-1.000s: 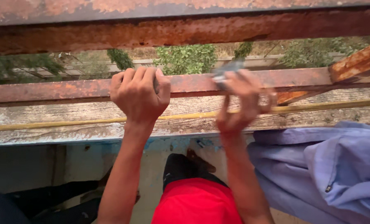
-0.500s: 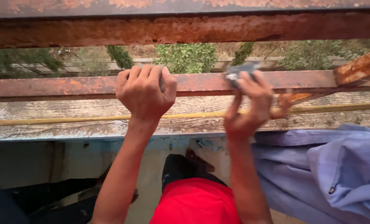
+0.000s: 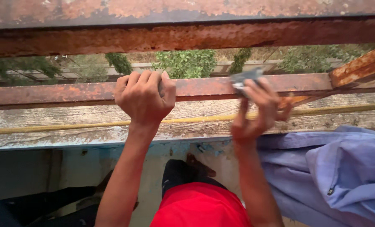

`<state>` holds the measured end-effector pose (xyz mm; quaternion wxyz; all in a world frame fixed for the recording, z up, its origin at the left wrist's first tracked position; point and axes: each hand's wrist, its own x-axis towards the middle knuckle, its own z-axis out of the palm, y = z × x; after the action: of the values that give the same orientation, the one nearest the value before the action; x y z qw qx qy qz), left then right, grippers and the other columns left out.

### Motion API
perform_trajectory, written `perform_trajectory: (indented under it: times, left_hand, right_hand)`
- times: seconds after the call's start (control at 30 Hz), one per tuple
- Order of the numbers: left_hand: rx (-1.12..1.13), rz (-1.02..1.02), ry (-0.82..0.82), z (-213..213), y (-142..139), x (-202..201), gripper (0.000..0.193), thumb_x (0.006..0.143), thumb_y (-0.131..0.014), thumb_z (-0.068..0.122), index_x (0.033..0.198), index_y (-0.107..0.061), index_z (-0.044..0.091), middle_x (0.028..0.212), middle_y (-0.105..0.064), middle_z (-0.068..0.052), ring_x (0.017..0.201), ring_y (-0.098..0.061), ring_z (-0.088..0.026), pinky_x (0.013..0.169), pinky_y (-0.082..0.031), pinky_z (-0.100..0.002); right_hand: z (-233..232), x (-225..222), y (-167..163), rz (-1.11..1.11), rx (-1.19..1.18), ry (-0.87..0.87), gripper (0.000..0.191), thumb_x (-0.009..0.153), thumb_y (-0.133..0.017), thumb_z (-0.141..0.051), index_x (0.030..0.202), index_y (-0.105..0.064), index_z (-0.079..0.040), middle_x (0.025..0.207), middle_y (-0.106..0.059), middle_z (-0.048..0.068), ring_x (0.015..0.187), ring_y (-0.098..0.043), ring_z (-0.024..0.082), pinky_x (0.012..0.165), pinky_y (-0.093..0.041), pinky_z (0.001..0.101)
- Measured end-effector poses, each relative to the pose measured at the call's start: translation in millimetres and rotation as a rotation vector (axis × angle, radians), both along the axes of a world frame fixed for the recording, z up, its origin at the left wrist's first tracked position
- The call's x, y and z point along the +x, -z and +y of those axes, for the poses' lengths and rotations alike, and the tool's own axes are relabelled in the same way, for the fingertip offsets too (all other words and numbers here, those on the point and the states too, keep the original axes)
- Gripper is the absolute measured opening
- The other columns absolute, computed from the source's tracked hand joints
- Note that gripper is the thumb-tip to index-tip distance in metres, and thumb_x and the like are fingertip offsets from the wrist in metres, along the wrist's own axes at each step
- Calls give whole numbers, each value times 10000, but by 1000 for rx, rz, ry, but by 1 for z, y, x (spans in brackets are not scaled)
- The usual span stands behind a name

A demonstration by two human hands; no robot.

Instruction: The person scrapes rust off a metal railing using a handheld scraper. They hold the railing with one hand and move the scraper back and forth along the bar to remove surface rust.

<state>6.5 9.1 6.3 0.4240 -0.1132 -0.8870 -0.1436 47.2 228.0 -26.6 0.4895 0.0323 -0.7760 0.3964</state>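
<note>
Rust covers the horizontal metal bar (image 3: pixel 91 90), around which the left hand (image 3: pixel 144 97) is clenched in a full fist. Further right, a small grey pad (image 3: pixel 246 77) is pinched by the fingers of the right hand (image 3: pixel 254 111) and pressed against the same bar. Lilac cloth (image 3: pixel 343 172) is draped at far right.

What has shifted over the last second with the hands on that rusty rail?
The right hand slid its small grey abrasive pad a little rightward along the rusty horizontal metal rail, still pressing it there. The left hand kept its grip on the rail, and the pale blue garment stayed put.
</note>
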Motion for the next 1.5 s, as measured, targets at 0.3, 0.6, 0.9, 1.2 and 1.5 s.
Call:
perform_trajectory:
  times: [0.3,0.6,0.9,1.2,1.5]
  left_hand:
    - [-39,19,44,-5,-3,0,196,912,-640,228,780,-719,105,745,-656,-53,746,-613,-255,753,-440,-398]
    - [9,15,24,-1,-1,-2,217,916,-656,220,741,-692,97,730,-652,-51,705,-605,-253,748,-456,-380]
    - [-10,58,15,-3,1,-3,243,920,-649,227,717,-675,95,744,-659,-48,732,-616,-258,772,-461,-400]
    - [-17,30,51,-6,5,-2,274,961,-646,216,716,-663,95,733,-643,-59,735,-616,-262,772,-461,-392]
    - [-24,65,44,-7,10,-4,293,1000,-573,129,734,-672,55,762,-661,-72,718,-593,-265,770,-448,-394]
  right_hand:
    - [-6,-1,0,-3,306,-15,96,1021,-727,-82,1073,-764,-154,1204,-776,-31,1249,-696,191,1302,-21,429]
    - [-38,-7,4,-5,270,-38,75,977,-710,-85,1033,-709,-135,1139,-769,14,1227,-681,237,1261,-39,461]
    - [-11,-16,-1,-10,124,10,49,1068,-695,-161,1020,-688,-166,1157,-780,-31,1285,-658,206,1298,-103,448]
    - [-46,-9,8,-71,259,19,72,1065,-704,-188,1072,-773,-209,1123,-804,-66,1266,-669,169,1284,43,461]
    - [-47,-6,0,-61,243,67,72,1022,-770,-184,1076,-756,-229,1137,-796,-67,1239,-670,154,1282,-18,435]
